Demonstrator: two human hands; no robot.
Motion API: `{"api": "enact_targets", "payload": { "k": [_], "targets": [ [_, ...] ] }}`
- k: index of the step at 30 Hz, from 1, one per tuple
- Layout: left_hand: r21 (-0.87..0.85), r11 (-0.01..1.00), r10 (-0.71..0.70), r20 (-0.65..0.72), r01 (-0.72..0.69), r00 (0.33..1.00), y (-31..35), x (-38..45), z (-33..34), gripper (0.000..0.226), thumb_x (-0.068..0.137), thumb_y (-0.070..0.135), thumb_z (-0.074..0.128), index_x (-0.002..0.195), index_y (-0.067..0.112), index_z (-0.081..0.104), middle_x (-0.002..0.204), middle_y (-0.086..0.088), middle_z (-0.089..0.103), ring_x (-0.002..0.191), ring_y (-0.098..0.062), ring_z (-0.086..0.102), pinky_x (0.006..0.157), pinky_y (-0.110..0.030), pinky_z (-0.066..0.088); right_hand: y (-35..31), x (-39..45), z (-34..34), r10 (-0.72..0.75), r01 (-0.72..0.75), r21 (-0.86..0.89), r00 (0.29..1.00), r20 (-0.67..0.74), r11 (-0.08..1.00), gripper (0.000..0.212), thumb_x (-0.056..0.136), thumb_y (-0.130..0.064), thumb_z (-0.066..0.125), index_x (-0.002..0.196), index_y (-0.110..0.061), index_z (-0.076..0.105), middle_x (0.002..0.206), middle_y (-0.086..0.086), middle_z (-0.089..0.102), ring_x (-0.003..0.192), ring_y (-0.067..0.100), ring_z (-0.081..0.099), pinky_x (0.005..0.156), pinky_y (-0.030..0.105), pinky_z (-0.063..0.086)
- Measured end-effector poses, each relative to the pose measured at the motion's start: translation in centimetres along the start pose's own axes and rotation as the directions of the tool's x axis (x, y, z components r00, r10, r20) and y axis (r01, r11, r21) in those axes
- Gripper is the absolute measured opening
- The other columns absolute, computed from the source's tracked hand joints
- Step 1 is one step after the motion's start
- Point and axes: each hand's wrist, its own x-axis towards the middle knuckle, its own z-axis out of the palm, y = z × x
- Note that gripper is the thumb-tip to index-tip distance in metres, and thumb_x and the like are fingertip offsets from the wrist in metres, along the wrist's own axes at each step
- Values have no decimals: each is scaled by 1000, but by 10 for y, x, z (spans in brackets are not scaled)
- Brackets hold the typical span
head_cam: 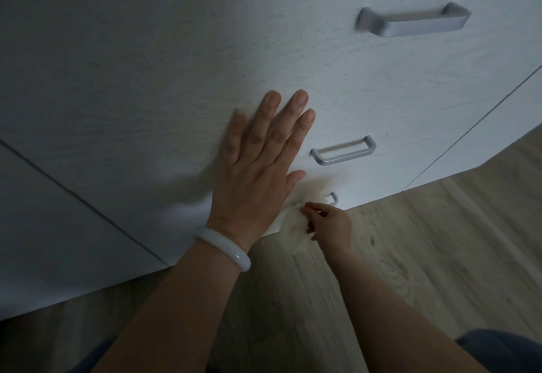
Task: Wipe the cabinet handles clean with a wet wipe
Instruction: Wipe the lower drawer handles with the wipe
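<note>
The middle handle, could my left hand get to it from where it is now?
Probably yes. The left hand lies flat and open on the cabinet front, holding nothing, and the middle handle sits just beside its fingertips with nothing between them.

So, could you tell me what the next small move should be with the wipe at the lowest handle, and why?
Probably draw the wet wipe rightward along the bottom handle. The right hand pinches the wipe against that handle's left part, and only its right end shows uncovered. The left hand lies flat on the cabinet front, bracing. The middle handle and top handle are untouched.
</note>
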Motion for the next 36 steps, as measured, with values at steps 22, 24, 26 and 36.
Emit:
{"api": "enact_targets", "payload": {
  "k": [22, 24, 26, 36],
  "targets": [
    [34, 999, -12, -27, 13, 1000, 1, 1, 10, 83, 95, 53, 48, 157, 25, 0, 162, 2, -6, 146, -25, -15, 116, -48, -17, 11, 11, -10, -78, 57, 109, 977, 197, 992, 21, 82, -4, 72, 102, -12, 74, 64, 9, 71, 47, 20, 59, 49, 25, 52],
    [21, 1000, -10, -31, 10, 999, 0, 1, 11, 83, 95, 52, 48, 157, 25, 0, 162, 3, -6, 145, -24, -15, 117, -47, -17, 13, 14, -14, -52, 18, 165, 979, 200, 986, 24, 83, -2, 70, 103, -16, 73, 64, 9, 71, 47, 19, 59, 47, 24, 51],
    [6, 1000, -11, -37, 11, 999, 1, 1, 11, 83, 94, 52, 50, 157, 26, 2, 162, 4, -5, 146, -23, -14, 117, -46, -17, 15, 19, -19, -20, -14, 225, 989, 148, 974, 22, 86, -2, 67, 104, -13, 72, 63, 13, 68, 45, 18, 57, 44, 23, 48],
    [22, 1000, -22, -60, 23, 998, 2, 1, 15, 83, 95, 52, 49, 157, 25, 0, 162, 3, -5, 145, -23, -28, 116, -47, -20, 7, 7, -2, -57, 57, 7, 983, 177, 998, 13, 91, -13, 64, 101, -10, 72, 59, 10, 68, 44, 17, 58, 45, 26, 50]
  ]
}}
